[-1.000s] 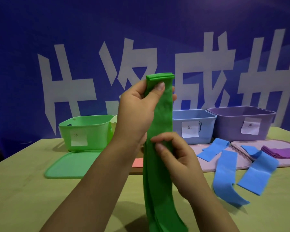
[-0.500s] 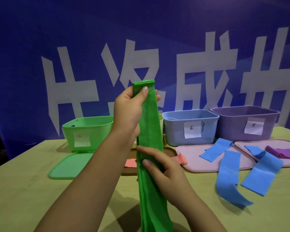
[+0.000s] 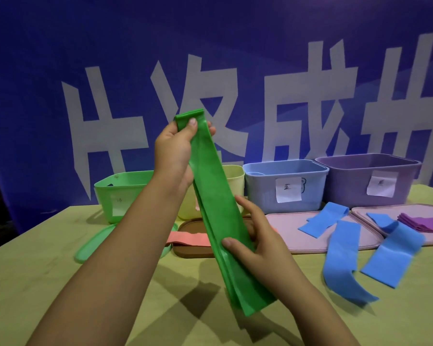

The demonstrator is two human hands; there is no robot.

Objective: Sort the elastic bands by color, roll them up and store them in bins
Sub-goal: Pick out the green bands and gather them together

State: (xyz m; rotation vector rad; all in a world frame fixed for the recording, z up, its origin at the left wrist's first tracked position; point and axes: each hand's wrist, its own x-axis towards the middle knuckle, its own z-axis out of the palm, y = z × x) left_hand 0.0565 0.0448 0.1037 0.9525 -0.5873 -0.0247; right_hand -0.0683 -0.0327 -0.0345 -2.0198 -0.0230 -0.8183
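Green plastic bin (image 3: 115,193) far left, label unreadable. The left hand (image 3: 173,151) pinches the top of the stacked green elastic bands (image 3: 218,211); the right hand (image 3: 255,240) has slid lower, gripping near the tail, and they've tilted — smoothed, ready to roll. Blue plastic bin (image 3: 285,186) reads "蓝".

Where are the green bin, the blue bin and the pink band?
green bin (image 3: 105,196), head view, on its front wall.
blue bin (image 3: 260,191), head view, on its front wall left of the label.
pink band (image 3: 188,238), head view, on its flat middle.

Green bands (image 3: 218,203) held tilted, blue bands (image 3: 340,255) on table
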